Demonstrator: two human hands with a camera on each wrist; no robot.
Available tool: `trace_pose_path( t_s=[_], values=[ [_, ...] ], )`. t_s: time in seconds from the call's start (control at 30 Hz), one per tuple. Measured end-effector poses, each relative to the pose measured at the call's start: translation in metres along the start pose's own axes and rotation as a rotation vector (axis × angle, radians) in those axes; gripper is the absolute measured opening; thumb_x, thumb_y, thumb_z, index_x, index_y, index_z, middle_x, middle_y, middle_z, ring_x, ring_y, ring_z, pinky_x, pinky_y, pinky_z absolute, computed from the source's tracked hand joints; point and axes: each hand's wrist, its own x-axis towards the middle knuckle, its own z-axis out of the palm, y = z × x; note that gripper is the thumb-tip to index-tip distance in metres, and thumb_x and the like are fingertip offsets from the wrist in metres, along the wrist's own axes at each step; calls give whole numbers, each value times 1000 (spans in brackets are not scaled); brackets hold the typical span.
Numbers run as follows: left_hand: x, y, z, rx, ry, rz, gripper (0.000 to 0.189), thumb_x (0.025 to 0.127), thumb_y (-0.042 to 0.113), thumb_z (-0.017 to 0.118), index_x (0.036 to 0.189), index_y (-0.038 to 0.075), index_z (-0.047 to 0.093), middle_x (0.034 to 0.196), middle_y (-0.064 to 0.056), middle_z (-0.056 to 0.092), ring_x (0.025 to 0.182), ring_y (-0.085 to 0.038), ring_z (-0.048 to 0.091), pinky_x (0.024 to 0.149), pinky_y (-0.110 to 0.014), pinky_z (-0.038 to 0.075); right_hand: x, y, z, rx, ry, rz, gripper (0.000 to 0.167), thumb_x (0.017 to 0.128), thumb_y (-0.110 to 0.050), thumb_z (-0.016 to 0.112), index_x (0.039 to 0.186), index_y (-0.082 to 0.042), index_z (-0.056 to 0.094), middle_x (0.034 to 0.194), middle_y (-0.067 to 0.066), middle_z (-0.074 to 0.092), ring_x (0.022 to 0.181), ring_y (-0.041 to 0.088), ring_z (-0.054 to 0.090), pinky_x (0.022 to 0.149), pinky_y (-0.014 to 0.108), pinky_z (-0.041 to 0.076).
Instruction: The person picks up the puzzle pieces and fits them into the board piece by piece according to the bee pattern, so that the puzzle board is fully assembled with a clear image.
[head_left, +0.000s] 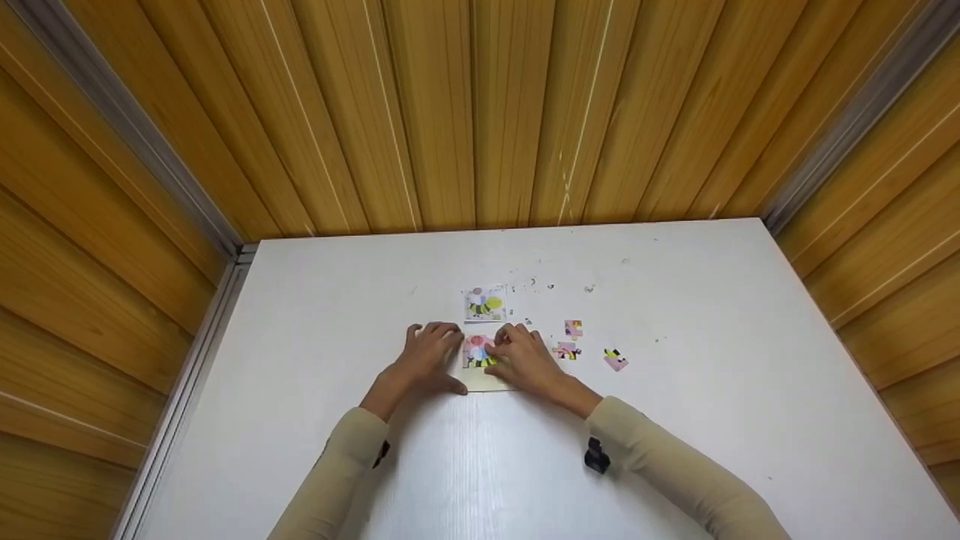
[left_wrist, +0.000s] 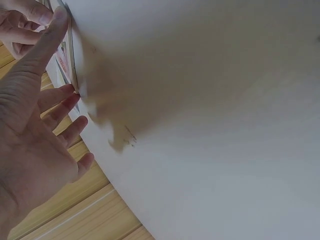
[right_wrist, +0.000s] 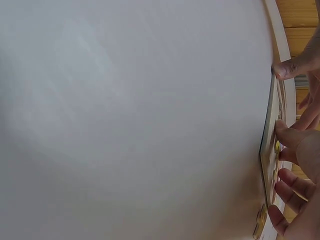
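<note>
Shows, near the middle of a white table (head_left: 300, 337), a pale puzzle board (head_left: 484, 381), with bee picture partly assembled in its far area. Shows the left hand (head_left: 429, 356) at the left side of the board, with thumb at the near corner. Shows the right hand (head_left: 525, 361) over the right side, with fingers bent. Shows also, just behind the board, a bee card (head_left: 484, 304), and to the right, three loose pieces (head_left: 616, 360), two near each other.

Booth-like workspace, wood-look panel walls (head_left: 506, 112) (on three sides), metal posts (head_left: 142, 127), white table (head_left: 337, 285)
</note>
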Motion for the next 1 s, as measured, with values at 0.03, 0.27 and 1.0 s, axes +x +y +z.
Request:
trace_pose_path(
  t_s=[0.03,0.27,1.0],
  values=[
    [0,0,0,0,-1,-1,96,64,52,93,140,5,58,147,-14,55,139,-38,47,112,-66,31,0,0,0,2,6,3,42,86,-36,80,120,-11,77,111,9,64,102,27,55,87,45,43],
    [2,0,2,-17,-14,1,95,65,52,93,140,5,58,148,-14,54,140,-37,45,113,-68,28,-5,1,2,36,42,5,41,86,-34,81,118,-9,77,114,10,66,105,28,56,91,46,43],
    [-2,2,-1,12,-5,-9,97,65,52,93,141,5,57,147,-14,55,139,-38,47,112,-68,31,-16,2,-26,270,110,35,30,92,-15,76,119,-3,74,116,13,63,111,31,55,97,51,45]
  ],
)
